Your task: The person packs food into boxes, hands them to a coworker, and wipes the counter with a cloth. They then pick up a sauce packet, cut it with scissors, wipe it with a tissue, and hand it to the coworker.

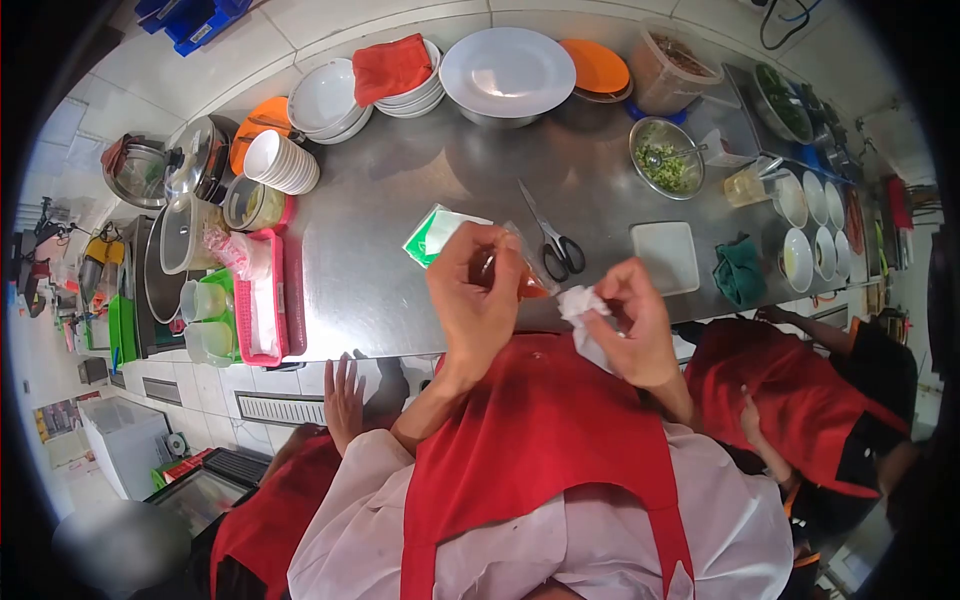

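My left hand (478, 290) pinches a small clear plastic bag (532, 282) with something orange-red inside, above the front part of the steel table. My right hand (635, 325) is closed on a crumpled white tissue (585, 305), just right of the bag. Behind my left hand lies a green and white packet (432, 232), partly covered by that hand. Black-handled scissors (560, 250) rest open on the table, blades pointing away from me. To their right is a white square plate (665, 258).
White plates (507, 75) and bowls line the back of the steel table (370, 260). A pink basket (262, 340) stands left; a bowl of chopped greens (667, 170) and a green cloth (739, 270) are right. Two people in red aprons stand on either side.
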`<state>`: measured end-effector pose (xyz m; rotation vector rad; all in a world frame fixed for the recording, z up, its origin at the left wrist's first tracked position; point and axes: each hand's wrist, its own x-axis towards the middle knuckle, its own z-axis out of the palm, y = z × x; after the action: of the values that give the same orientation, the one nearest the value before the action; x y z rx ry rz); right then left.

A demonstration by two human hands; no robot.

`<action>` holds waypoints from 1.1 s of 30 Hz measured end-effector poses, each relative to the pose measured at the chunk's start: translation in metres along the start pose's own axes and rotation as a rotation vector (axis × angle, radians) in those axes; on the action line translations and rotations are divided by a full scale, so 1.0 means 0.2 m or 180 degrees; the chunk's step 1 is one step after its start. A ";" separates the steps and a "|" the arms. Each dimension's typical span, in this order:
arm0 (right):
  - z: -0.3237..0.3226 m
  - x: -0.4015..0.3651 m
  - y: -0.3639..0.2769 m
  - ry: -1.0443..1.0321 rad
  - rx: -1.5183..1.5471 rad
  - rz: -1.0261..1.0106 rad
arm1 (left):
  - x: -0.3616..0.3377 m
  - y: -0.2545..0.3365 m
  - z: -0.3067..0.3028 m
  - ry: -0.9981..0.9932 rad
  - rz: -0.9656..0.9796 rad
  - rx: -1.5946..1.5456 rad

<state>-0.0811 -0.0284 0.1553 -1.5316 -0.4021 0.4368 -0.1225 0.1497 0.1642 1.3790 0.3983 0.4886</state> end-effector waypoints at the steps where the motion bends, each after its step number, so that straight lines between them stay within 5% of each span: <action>1: -0.03 -0.01 0.01 0.0088 0.0161 0.0087 | 0.01 0.03 -0.01 0.0004 0.0064 0.0096; 10: -0.05 0.06 -0.07 0.0452 0.0838 0.0019 | -0.02 0.05 0.03 -0.0153 0.0411 0.0210; 19: 0.18 0.19 -0.11 0.0134 -0.0296 -0.0709 | -0.03 0.02 0.01 -0.0245 0.0553 0.0521; 23: 0.17 0.16 -0.09 0.0064 -0.0376 -0.0545 | -0.04 -0.01 0.01 -0.0178 0.0693 0.0452; 28: 0.09 0.06 -0.10 -0.0248 -0.0823 -0.0072 | -0.02 0.03 -0.03 -0.0053 0.0031 -0.0186; 33: -0.08 0.03 -0.09 -0.0520 0.0314 0.0481 | 0.00 0.09 -0.06 0.0078 -0.0010 -0.0106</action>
<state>-0.0670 -0.0396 0.1723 -1.4403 -0.3869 0.6937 -0.1304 0.1615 0.1796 1.3413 0.4106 0.5077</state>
